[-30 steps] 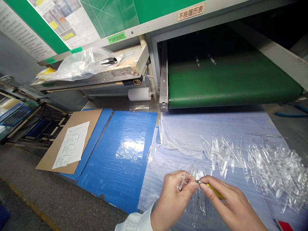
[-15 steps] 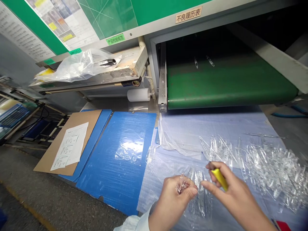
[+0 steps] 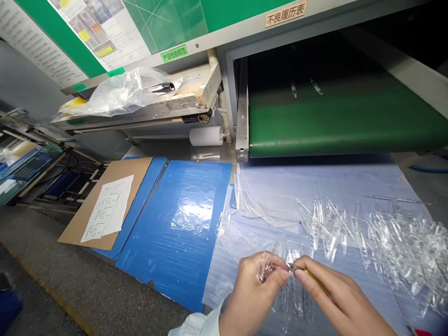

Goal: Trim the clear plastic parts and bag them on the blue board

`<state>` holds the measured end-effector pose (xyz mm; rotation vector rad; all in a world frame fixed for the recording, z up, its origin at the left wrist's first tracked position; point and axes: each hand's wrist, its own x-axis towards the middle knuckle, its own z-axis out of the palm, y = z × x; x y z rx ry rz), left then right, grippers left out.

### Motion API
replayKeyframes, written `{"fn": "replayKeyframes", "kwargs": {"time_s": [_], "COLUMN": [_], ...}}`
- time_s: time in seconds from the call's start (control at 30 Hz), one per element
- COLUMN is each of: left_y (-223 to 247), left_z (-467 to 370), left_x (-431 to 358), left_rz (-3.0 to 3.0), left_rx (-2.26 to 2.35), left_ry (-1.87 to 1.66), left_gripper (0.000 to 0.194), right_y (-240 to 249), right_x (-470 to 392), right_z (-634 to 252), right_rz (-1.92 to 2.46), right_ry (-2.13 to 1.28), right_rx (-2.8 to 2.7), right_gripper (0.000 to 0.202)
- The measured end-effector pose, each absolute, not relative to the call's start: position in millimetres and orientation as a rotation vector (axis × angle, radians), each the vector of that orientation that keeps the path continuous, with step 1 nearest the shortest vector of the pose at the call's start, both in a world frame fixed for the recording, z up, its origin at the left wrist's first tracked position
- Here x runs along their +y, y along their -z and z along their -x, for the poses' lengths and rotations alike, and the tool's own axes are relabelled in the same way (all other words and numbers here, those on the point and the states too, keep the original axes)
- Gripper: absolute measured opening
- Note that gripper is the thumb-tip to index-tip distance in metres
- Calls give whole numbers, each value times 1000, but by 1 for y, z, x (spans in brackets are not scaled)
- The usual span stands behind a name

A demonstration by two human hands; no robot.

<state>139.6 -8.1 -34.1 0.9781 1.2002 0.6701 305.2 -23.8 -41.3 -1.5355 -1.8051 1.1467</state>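
The person's hands meet at the lower centre of the frame. The left hand [image 3: 250, 291] is closed around one or more clear parts [image 3: 263, 268], its thumb and forefinger pinched together. The right hand [image 3: 338, 291] grips a yellow-handled tool [image 3: 318, 281], its metal tip at the left fingertips; it seems to touch a part there, though the fingers hide most of the contact.

Just beneath the hands, more clear parts lie in a row on the pale blue sheet [image 3: 266, 186] covering the counter [image 3: 425, 186]. Behind the right hand sits a small pile [image 3: 325, 226], and a larger heap [image 3: 413, 252] spreads to the right edge. A few parts lie near the sheet's left edge.

At the upper right, two small clear pieces [image 3: 316, 86] rest on a green belt [image 3: 336, 121]. Left of centre are a blue board [image 3: 168, 247] and cardboard [image 3: 75, 231] bearing papers [image 3: 108, 205]. A plastic bag [image 3: 119, 93] and a black pen [image 3: 163, 87] lie on the shelf [image 3: 182, 106] at upper left.
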Motion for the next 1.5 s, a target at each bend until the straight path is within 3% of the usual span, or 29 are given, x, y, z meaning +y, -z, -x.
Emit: {"fn": "replayKeyframes", "kwargs": {"time_s": [0.43,0.63,0.73,0.93,1.1,1.2,1.5], "left_y": [25,34,57,110,113,103,72], "left_z": [-139,-139,-124,-72,-71,-87,-141], "left_x": [-8,-13,-2,36,37,29,-4], "left_rz": [-1023,-1120,-1283,-1362,-1322,-1219,-875], "left_rx": [1165,1211,1470,1821,1814,1639,891], "left_ry": [-671,-588,-568,-658,-751,-735,-408], "left_gripper": [16,15,14,14,22,21,66], "right_y": [33,46,53,69,79,74,70], "right_x": [-27,-26,-18,-18,-21,-13,17], "right_z": [-300,-314,-326,-325,-326,-322,-288], "right_rz": [1519,1761,1916,1857,1841,1835,1493], "right_ry": [-1148,-682,-553,-888,-1043,-1208,-1660], "right_rx": [-1816,-1674,-1584,-1694,-1712,-1564,-1264], "right_gripper": [30,27,31,33,31,33,43]}}
